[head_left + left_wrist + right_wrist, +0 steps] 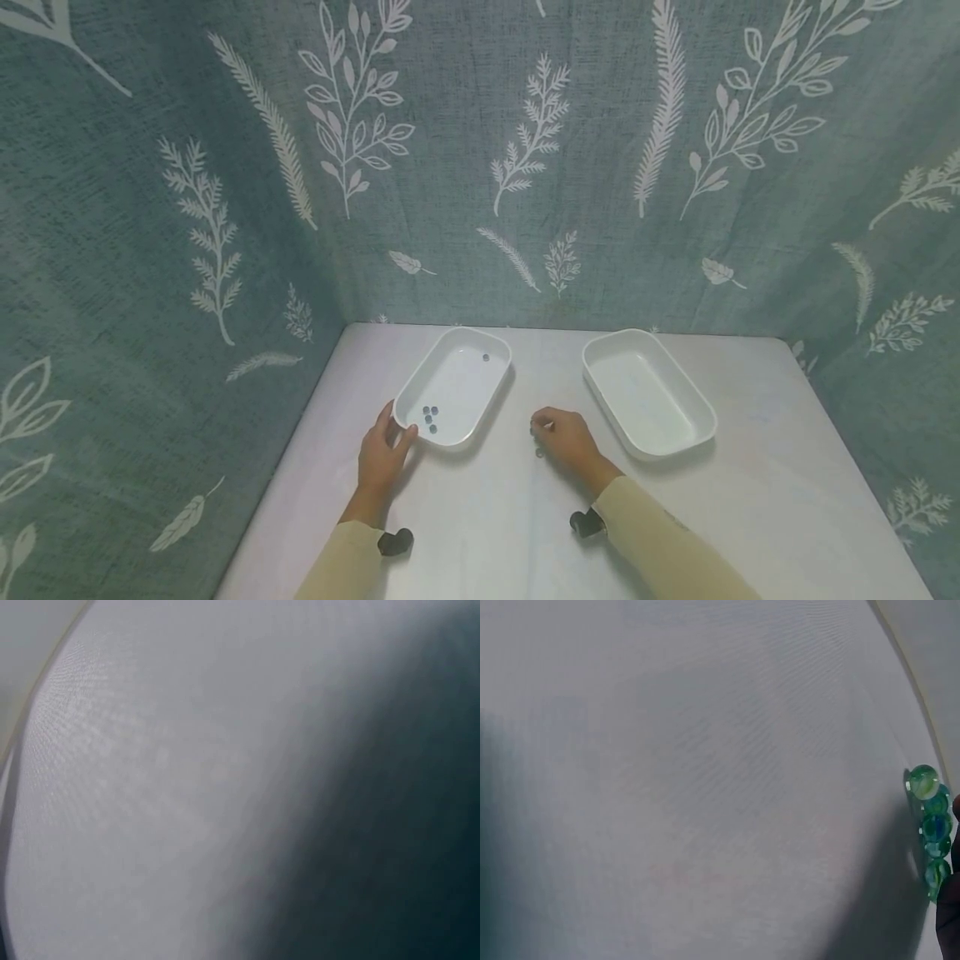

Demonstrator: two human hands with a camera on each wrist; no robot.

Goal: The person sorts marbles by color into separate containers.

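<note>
My left hand (pixel 381 457) grips the near left corner of a white tray (pixel 491 402), with its thumb at the near rim and its fingers along the outer side. Several small glass marbles (pixel 428 419) lie together at the tray's near end, and one marble (pixel 486 357) sits at its far end. My right hand (pixel 567 437) is low over the table between the two trays, fingers curled, pinching at small marbles. In the right wrist view, several green and blue glass marbles (pixel 936 826) form a row against the dark fingertips. One loose marble (pixel 539 452) lies just below that hand.
A second white tray (pixel 648 397) stands angled to the right of my right hand. Both trays rest on a white-covered table (pixel 480 533). Blue-green cloth with white leaf prints (pixel 450 183) hangs behind and at the sides.
</note>
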